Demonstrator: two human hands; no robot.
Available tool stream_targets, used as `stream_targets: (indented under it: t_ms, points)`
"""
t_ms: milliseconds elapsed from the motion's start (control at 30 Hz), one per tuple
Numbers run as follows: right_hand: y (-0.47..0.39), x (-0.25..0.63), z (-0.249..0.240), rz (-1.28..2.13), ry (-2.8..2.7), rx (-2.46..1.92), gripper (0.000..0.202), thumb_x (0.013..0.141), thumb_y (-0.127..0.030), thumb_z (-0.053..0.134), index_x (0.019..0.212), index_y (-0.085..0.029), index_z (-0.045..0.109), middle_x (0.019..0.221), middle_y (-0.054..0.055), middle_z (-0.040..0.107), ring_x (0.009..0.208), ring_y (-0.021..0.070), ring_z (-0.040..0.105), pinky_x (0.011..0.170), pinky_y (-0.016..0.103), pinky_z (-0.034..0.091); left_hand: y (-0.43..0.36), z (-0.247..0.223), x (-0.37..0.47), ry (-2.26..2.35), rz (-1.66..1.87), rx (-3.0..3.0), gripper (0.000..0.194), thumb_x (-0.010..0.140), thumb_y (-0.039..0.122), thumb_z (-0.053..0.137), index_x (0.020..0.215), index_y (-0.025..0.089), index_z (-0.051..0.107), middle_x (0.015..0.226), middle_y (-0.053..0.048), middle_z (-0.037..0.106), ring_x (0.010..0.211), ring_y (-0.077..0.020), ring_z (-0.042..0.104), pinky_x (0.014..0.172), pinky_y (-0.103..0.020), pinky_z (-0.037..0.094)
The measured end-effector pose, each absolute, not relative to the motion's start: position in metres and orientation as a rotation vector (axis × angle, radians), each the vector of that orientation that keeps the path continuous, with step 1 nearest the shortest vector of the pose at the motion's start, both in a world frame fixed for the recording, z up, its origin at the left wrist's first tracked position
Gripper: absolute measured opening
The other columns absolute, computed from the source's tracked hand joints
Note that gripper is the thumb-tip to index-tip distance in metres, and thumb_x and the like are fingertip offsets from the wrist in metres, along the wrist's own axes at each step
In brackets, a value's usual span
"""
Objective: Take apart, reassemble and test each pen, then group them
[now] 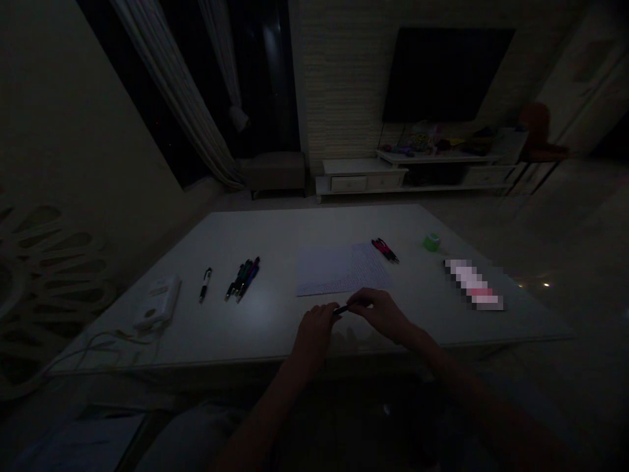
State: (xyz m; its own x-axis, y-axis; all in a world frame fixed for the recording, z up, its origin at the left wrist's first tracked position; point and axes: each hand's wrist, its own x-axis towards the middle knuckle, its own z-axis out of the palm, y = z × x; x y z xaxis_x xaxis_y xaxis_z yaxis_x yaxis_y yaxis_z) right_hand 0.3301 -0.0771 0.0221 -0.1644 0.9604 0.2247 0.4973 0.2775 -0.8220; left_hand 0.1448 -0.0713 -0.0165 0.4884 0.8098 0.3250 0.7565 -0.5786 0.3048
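Both hands meet over the near part of the table, just in front of a sheet of paper (324, 265) with small marks along its lower and right parts. My left hand (317, 324) is closed around one end of a dark, slim pen (341, 310). My right hand (381, 311) pinches the other end between thumb and fingers. Its details are lost in the dim light. A small bunch of pens (243, 278) in dark colours lies to the left, and a single black-and-white pen (205, 285) lies farther left. Red-and-black pens (384, 250) rest by the paper's upper right corner.
On the white table (275, 229) are a green-and-white container (432, 242) and a pixelated phone-like object (472, 285) at right. A white box (157, 301) with cables (103, 344) is at the left edge. Beyond stand a low cabinet (354, 183) and an ottoman (275, 172).
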Motion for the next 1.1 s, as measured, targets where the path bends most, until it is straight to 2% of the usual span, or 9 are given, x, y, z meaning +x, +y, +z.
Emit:
stream_targets:
  t_ms: [100,267,533,700,833,900,1000,1100]
  points:
    - [-0.078,0.326,0.022,0.779,-1.755,-1.374,0.017,0.076,-0.032,0.058,0.077,-0.018,0.068,0.074,0.004,0.068,0.068,0.0146,0.059,0.063,0.025,0.043,-0.071,-0.019,0.144,1.359,0.671,2.619,0.021,0.088,0.021,0.047,0.109,0.018,0.051,0.095,-0.006,0.064,0.086,-0.0186,0.057,0.075,-0.032,0.044]
    - [-0.078,0.323,0.021,0.79,-1.744,-1.498,0.037,0.079,-0.046,0.05,0.061,-0.016,0.064,0.054,0.001,0.06,0.052,0.0125,0.053,0.05,0.023,0.037,-0.074,-0.017,0.142,1.356,0.651,2.707,0.02,0.09,0.021,0.043,0.108,0.016,0.05,0.091,-0.007,0.063,0.084,-0.0195,0.056,0.074,-0.033,0.043]
    - [-0.078,0.319,0.01,0.835,-1.661,-1.558,0.056,0.082,-0.056,0.041,0.042,-0.018,0.05,0.037,-0.001,0.044,0.04,0.0104,0.046,0.048,0.023,0.035,-0.074,-0.015,0.141,1.272,0.642,2.793,0.019,0.091,0.02,0.04,0.107,0.018,0.049,0.09,-0.007,0.061,0.083,-0.0195,0.055,0.074,-0.033,0.042]
    - [-0.078,0.32,0.012,0.878,-1.655,-1.577,0.057,0.082,-0.057,0.039,0.043,-0.017,0.052,0.037,-0.001,0.044,0.039,0.0103,0.045,0.047,0.023,0.034,-0.075,-0.014,0.144,1.277,0.568,2.79,0.015,0.091,0.02,0.039,0.097,0.017,0.052,0.086,-0.006,0.061,0.08,-0.0194,0.055,0.072,-0.033,0.041]
    - [-0.077,0.326,0.022,0.876,-1.762,-1.41,0.038,0.078,-0.051,0.051,0.068,-0.016,0.062,0.059,0.001,0.061,0.055,0.0117,0.054,0.053,0.022,0.038,-0.073,-0.016,0.146,1.395,0.619,2.623,0.016,0.092,0.02,0.037,0.095,0.017,0.053,0.085,-0.006,0.061,0.077,-0.0176,0.055,0.07,-0.03,0.042]
    - [-0.077,0.329,0.024,0.878,-1.796,-1.329,0.032,0.077,-0.048,0.055,0.077,-0.017,0.062,0.066,0.001,0.062,0.06,0.0118,0.055,0.056,0.022,0.039,-0.072,-0.017,0.146,1.406,0.659,2.568,0.016,0.092,0.02,0.038,0.097,0.017,0.052,0.086,-0.005,0.062,0.079,-0.0173,0.056,0.071,-0.03,0.042]
    - [-0.077,0.329,0.022,0.91,-1.817,-1.365,0.038,0.082,-0.05,0.046,0.065,-0.017,0.057,0.053,-0.001,0.055,0.052,0.0107,0.051,0.051,0.021,0.037,-0.072,-0.017,0.146,1.339,0.664,2.593,0.016,0.09,0.02,0.042,0.104,0.018,0.05,0.09,-0.005,0.062,0.082,-0.0178,0.056,0.072,-0.03,0.043]
    - [-0.079,0.328,0.02,0.941,-1.839,-1.432,0.048,0.086,-0.052,0.037,0.056,-0.017,0.052,0.046,-0.002,0.048,0.045,0.0102,0.046,0.048,0.022,0.034,-0.073,-0.016,0.146,1.332,0.601,2.631,0.014,0.09,0.021,0.043,0.1,0.017,0.052,0.087,-0.005,0.062,0.08,-0.0183,0.056,0.071,-0.03,0.043]
